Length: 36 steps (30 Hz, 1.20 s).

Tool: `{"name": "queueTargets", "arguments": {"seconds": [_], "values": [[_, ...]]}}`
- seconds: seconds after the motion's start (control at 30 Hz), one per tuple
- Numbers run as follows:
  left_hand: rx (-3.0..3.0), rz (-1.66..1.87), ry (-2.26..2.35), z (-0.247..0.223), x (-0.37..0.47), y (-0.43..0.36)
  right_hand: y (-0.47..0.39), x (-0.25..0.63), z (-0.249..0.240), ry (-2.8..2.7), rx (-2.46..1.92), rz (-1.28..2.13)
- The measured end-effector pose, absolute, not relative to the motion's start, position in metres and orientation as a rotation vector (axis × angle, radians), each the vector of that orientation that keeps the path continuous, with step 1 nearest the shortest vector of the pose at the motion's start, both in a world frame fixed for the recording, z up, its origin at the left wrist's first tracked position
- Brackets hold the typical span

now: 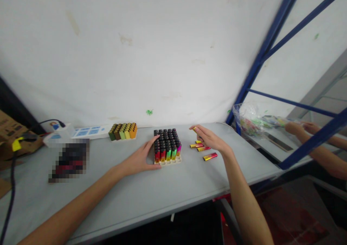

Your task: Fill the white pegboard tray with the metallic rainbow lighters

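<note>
A pale tray (168, 162) packed with rows of black-topped lighters (168, 143) stands on the grey table. The front row shows red, green and purple bodies. My left hand (140, 159) grips the tray's left side, its thumb along the front corner and its fingers at the lighters behind. To the right, my right hand (206, 137) is closed with a lighter (194, 129) between thumb and fingers; only a small gold part of it shows. Below that hand several loose red-and-gold lighters (210, 157) lie flat on the table.
Against the wall stands a second block of gold-topped lighters (123, 132) beside a white power strip (90, 132). A blurred dark item (71, 161) and a cardboard box (16, 136) are at left. Blue frame bars (268, 53) rise at right, with another person's arms (322, 147) beyond.
</note>
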<state>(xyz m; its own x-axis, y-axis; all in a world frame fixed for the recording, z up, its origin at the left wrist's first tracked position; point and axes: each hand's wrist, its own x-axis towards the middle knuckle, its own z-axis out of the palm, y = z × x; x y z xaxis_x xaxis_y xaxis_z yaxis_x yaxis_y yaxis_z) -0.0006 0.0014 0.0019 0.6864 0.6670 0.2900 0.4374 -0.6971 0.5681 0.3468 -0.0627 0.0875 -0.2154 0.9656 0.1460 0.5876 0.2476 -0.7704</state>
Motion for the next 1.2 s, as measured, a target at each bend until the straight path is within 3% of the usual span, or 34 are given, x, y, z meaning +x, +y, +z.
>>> {"name": "queueTargets", "arguments": {"seconds": [0.33,0.67,1.2], "values": [[2.437,0.664,0.85,0.001,-0.001,0.002,-0.085,0.331,0.112,-2.123,-1.329,0.667],[2.456,0.678,0.837,-0.005,-0.002,0.005,-0.075,0.323,0.102,-2.131,-1.211,0.88],[2.438,0.686,0.818,0.002,0.001,0.001,-0.067,0.316,0.091,-2.258,-1.278,0.856]]}}
